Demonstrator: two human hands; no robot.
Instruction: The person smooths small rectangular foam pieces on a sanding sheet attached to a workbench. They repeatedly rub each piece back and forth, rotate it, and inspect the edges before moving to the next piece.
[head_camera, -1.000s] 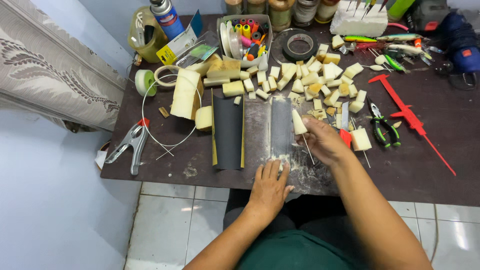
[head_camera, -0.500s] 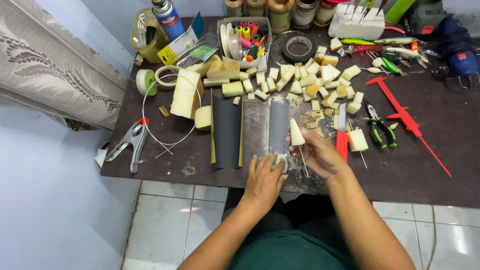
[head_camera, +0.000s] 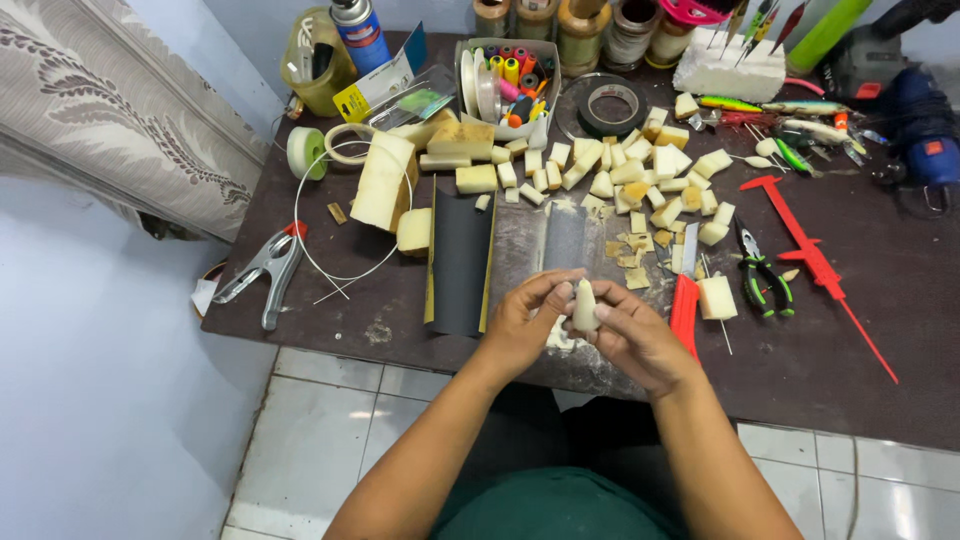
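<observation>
Over sandpaper (head_camera: 563, 240), both hands' grip (fingertips closed) pinching foam piece (head_camera: 584, 306)

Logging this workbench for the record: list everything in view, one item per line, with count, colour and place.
carved piece: one, cream, between both hands
foam blocks: many, cream, middle of the table
large foam slab: one, cream, left of the blocks
sandpaper sheets: two, black and grey, ahead of the hands
utility knife: one, red, right of the hands
pliers: one, green and black, right of the knife
caliper: one, red, right side
spring clamp: one, grey, left edge
tape roll: one, black, rear
spray can: one, blue, rear left
table: one, dark brown
left hand: one, on the piece
right hand: one, on the piece
</observation>
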